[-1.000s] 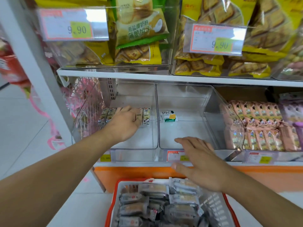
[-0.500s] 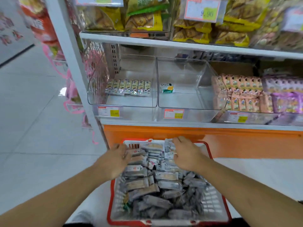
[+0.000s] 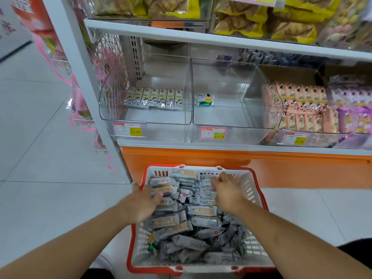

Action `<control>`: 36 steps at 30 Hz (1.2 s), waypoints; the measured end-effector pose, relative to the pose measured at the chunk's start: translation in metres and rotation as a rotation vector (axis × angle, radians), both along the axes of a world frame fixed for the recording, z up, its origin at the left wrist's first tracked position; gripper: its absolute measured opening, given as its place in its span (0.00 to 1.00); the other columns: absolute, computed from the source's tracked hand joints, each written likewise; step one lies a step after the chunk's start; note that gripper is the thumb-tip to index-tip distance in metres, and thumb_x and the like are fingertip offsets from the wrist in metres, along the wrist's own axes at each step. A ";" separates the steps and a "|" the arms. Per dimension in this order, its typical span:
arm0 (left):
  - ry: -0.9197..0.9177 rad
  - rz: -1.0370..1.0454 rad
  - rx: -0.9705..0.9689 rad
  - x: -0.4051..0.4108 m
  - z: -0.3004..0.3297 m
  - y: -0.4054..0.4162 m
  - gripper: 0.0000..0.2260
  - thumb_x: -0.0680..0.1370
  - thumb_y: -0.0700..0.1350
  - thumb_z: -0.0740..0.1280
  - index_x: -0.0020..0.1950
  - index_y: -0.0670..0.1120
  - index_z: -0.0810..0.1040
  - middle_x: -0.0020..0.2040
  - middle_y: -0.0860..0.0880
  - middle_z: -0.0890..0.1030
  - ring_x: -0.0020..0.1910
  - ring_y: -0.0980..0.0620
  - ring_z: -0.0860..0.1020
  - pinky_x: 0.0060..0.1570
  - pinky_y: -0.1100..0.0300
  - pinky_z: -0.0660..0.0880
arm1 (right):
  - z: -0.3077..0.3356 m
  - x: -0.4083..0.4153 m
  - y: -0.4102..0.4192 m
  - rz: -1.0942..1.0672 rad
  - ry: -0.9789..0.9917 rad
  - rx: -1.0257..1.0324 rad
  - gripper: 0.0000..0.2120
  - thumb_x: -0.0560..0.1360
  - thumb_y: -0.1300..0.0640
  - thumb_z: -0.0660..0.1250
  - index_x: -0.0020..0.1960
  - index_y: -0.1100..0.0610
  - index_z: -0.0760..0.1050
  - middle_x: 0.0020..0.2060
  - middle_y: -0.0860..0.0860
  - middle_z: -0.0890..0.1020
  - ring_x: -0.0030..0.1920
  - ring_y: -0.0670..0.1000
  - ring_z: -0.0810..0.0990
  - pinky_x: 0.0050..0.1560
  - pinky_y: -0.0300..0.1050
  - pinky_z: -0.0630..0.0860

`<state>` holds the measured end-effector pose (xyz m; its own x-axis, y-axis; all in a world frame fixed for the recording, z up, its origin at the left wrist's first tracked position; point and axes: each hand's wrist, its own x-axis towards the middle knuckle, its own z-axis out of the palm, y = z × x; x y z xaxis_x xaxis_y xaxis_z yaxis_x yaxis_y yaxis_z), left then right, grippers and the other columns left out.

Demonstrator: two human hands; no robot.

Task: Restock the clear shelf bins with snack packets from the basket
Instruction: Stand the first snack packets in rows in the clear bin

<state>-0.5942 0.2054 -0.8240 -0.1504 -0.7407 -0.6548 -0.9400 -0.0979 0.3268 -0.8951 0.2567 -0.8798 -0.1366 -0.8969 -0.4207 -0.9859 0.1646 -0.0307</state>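
Shop: price-tagged snack bins (image 3: 145,119), shelving (image 3: 221,40)

1. Your basket (image 3: 255,190) sits on the floor before the shelf unit, directly below the two leftmost bins.
2. Loose snack packets (image 3: 201,220) fill the basket.
3. Your left hand (image 3: 141,204) lies on the packets at the basket's left side; your right hand (image 3: 227,194) is on those toward the far right.
4. In the left bin (image 3: 145,119), a row of packets (image 3: 154,97) stands at the back.
5. The middle bin (image 3: 231,121), just beside it, holds a single packet (image 3: 204,99) near its left wall.
6. The right bin (image 3: 275,109) holds stacked packets.
7. Above, an upper shelf (image 3: 201,35) carries large bags (image 3: 261,23).
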 end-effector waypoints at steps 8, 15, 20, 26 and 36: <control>-0.184 -0.233 -0.045 -0.002 0.009 -0.003 0.27 0.86 0.38 0.53 0.84 0.44 0.47 0.79 0.30 0.56 0.77 0.21 0.50 0.74 0.33 0.62 | -0.002 -0.002 0.008 -0.023 -0.097 -0.019 0.18 0.71 0.63 0.72 0.53 0.46 0.71 0.61 0.50 0.71 0.67 0.56 0.70 0.66 0.54 0.75; 0.062 -0.261 -0.138 -0.013 0.065 -0.005 0.24 0.87 0.58 0.50 0.74 0.44 0.69 0.71 0.42 0.72 0.69 0.43 0.73 0.68 0.47 0.72 | 0.049 0.011 0.005 0.092 -0.273 -0.049 0.16 0.73 0.53 0.79 0.55 0.47 0.75 0.54 0.44 0.75 0.58 0.49 0.74 0.59 0.49 0.75; 0.591 0.056 0.167 -0.033 0.114 -0.003 0.21 0.84 0.61 0.61 0.65 0.47 0.77 0.53 0.46 0.86 0.48 0.49 0.87 0.53 0.52 0.83 | 0.136 0.042 -0.005 0.176 -0.596 -0.355 0.19 0.71 0.62 0.79 0.50 0.41 0.79 0.51 0.38 0.73 0.58 0.44 0.71 0.61 0.37 0.69; 1.097 0.264 0.411 -0.037 0.139 0.006 0.18 0.80 0.48 0.72 0.65 0.39 0.81 0.60 0.40 0.85 0.60 0.38 0.83 0.64 0.44 0.78 | 0.198 0.066 0.015 0.194 -0.862 -0.527 0.20 0.70 0.74 0.73 0.54 0.52 0.79 0.55 0.46 0.74 0.50 0.48 0.77 0.50 0.40 0.75; 1.087 0.317 0.107 -0.037 0.149 0.001 0.20 0.74 0.44 0.79 0.63 0.42 0.78 0.52 0.40 0.86 0.50 0.45 0.87 0.50 0.54 0.83 | 0.221 0.072 0.002 0.173 -0.728 -0.460 0.26 0.72 0.47 0.80 0.64 0.41 0.70 0.72 0.31 0.65 0.74 0.38 0.64 0.69 0.40 0.68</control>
